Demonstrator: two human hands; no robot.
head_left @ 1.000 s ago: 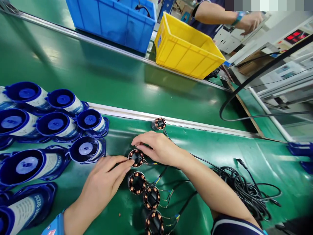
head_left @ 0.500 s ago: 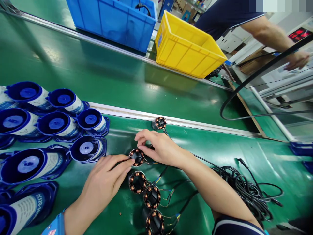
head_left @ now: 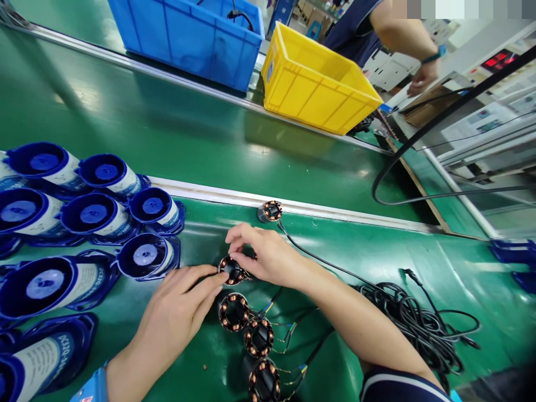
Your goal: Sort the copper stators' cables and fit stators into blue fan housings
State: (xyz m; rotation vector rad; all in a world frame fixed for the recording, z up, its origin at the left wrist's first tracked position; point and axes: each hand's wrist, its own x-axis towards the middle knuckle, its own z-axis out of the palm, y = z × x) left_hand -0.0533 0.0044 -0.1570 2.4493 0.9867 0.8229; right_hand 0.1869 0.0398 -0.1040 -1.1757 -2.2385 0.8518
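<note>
A round motor stator (head_left: 231,271) with copper windings and a black core stands on the green bench between my hands. My left hand (head_left: 178,307) grips it from the left, fingers along its side and thumb on the near edge of its top. My right hand (head_left: 263,254) is curled at the far right rim, thumb and fingers pinched close to the windings. What lies between those fingertips is hidden. Nearer to me are more stators, one (head_left: 233,312) just below, another (head_left: 258,338) and a third (head_left: 263,381), with thin coloured wires and black cables to their right.
Blue pump housings (head_left: 144,254) with white labels stand in rows at left. One stator (head_left: 270,211) sits by the metal rail. Coiled black cable (head_left: 402,318) lies at right. Beyond are a blue bin (head_left: 192,44), a yellow bin (head_left: 318,84) and a co-worker's arm (head_left: 402,33).
My hands stay at the same stator, with only slight shifts of the fingers. The wires at its right are more covered by my right hand. The co-worker's arm has swung left.
</note>
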